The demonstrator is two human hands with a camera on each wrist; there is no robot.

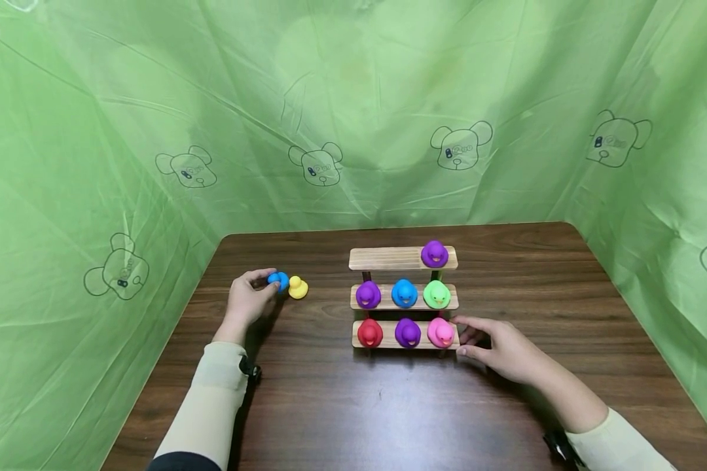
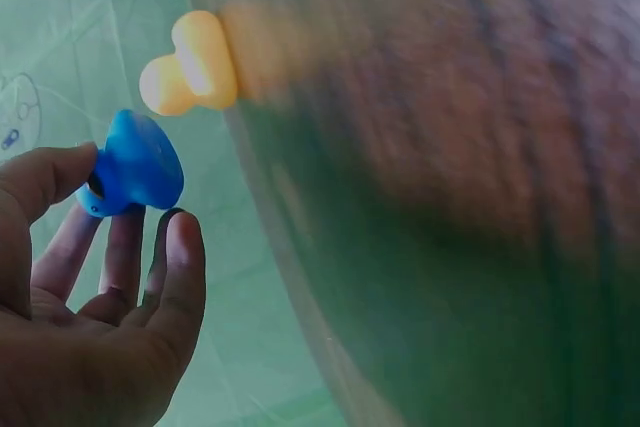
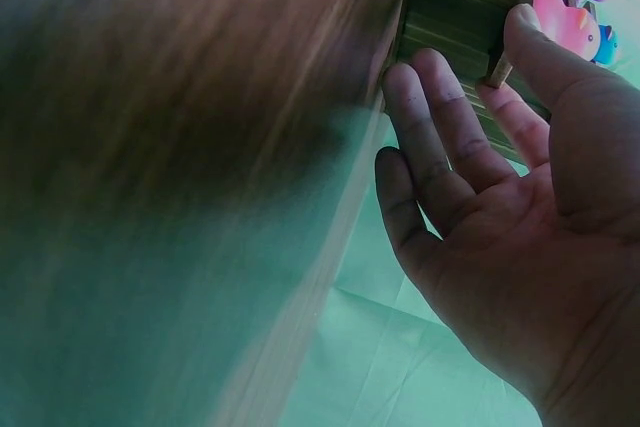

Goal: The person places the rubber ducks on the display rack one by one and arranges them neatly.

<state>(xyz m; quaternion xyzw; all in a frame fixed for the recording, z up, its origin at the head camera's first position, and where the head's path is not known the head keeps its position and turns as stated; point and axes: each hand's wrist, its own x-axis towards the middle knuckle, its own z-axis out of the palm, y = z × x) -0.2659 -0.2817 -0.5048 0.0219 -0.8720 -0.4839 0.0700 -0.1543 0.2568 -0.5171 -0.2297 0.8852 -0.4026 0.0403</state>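
Note:
My left hand (image 1: 249,301) pinches a blue rubber duck (image 1: 279,281) between thumb and fingers at the table's left side. In the left wrist view the blue duck (image 2: 140,167) is tipped, its head toward the thumb. Beside it a yellow rubber duck (image 1: 297,288) stands on the table. My right hand (image 1: 501,347) holds the right end of the lowest board of a three-tier wooden rack (image 1: 385,259), thumb at the front and index finger behind. In the right wrist view the other fingers (image 3: 440,137) are spread loosely beside the rack.
On the rack's bottom tier sit red (image 1: 370,333), purple (image 1: 408,333) and pink (image 1: 440,333) ducks. Purple (image 1: 368,295), blue (image 1: 404,294) and green (image 1: 436,295) ducks occupy the middle. One purple duck (image 1: 434,254) sits at the top right. Green curtains (image 1: 377,118) surround the brown table (image 1: 365,412).

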